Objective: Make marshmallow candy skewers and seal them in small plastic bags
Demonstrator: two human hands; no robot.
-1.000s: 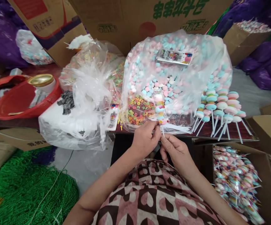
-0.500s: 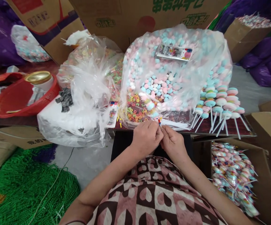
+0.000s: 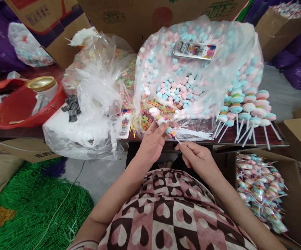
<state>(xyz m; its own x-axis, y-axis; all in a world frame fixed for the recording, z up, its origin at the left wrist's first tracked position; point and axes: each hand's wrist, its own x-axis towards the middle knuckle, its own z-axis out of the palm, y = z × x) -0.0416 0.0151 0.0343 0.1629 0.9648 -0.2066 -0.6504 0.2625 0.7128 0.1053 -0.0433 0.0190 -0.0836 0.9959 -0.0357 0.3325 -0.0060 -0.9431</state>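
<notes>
A wrapped marshmallow skewer point(image 3: 170, 131) tilts across the table's front edge between my two hands. My left hand point(image 3: 154, 137) is closed round its candy part, with the pink and white top showing beyond the fingers. With fingertips pinched, my right hand point(image 3: 194, 152) holds the lower end of its white stick. Just behind the skewer lie coloured candy rings point(image 3: 147, 119) and loose pink, blue and white marshmallows point(image 3: 178, 91) in the mouth of a large clear bag point(image 3: 212, 80). White sticks point(image 3: 195, 134) lie beside the skewer.
Unwrapped marshmallow skewers point(image 3: 249, 104) are piled at the table's right end. Below stands a carton point(image 3: 293, 194) of wrapped ones. A packet of printed wrappers point(image 3: 194, 50) rests on the big bag. To the left are a white plastic bag point(image 3: 80, 139), black twist ties point(image 3: 72, 107) and a red basket point(image 3: 17, 113).
My hands have moved apart. The left has shifted up and left onto the candy part, and the right has slid to the stick's lower end. More of the skewer shows.
</notes>
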